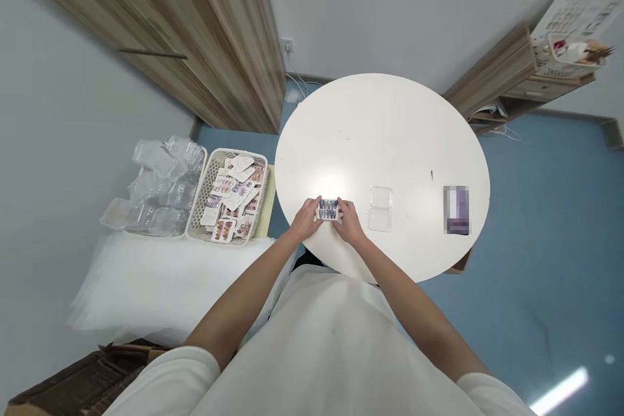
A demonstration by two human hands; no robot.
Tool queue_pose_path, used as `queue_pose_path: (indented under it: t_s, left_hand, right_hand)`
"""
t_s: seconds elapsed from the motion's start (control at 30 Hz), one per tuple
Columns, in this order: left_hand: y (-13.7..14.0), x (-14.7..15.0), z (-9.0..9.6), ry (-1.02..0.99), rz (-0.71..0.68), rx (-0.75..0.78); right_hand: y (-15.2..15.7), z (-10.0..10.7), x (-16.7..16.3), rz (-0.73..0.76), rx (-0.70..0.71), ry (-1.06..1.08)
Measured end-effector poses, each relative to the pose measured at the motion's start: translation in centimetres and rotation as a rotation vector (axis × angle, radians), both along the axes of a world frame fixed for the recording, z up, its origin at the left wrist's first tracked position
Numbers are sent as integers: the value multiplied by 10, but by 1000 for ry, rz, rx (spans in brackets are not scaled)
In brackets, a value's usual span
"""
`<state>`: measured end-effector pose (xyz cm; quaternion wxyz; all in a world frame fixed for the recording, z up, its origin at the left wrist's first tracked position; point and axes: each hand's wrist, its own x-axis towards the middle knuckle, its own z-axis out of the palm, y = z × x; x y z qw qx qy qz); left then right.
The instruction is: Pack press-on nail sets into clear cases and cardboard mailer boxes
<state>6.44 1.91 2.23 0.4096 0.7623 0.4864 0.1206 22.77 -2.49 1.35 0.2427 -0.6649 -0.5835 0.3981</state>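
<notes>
Between my two hands is a card of press-on nails (328,209), with dark blue and silvery nails set in two rows. My left hand (306,218) grips its left edge, and my right hand (349,221) has its right edge. The card is held over the near part of the round white table (375,117). Just right of my right hand, an opened clear plastic case (380,208) lies flat on the table, its two halves unfolded.
Left of the table, a white basket (194,234) holds many nail cards. Beside it are stacked clear plastic boxes (166,188). A blurred-out phone-like object (456,210) lies at the table's right. White sheets (160,283) are at lower left, and a wooden cabinet (234,45) stands behind.
</notes>
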Motion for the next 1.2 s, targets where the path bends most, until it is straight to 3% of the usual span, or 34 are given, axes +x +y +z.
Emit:
queue_pose_path:
  t_s: [0.23,0.43,0.63,0.8,1.2]
  left_hand:
    - [-39,83,5,-16,-106,-39]
    - [-52,129,1,3,-139,-56]
    - [-43,142,2,114,-136,27]
    - [-35,148,-6,191,-148,44]
    - [-38,148,-18,152,-162,54]
  right_hand:
    - [-58,3,85,-28,-14,4]
    - [-72,2,139,30,21,-10]
    - [-57,-2,162,127,70,-127]
    - [-49,-10,166,134,20,-156]
    - [-50,-19,169,174,62,-190]
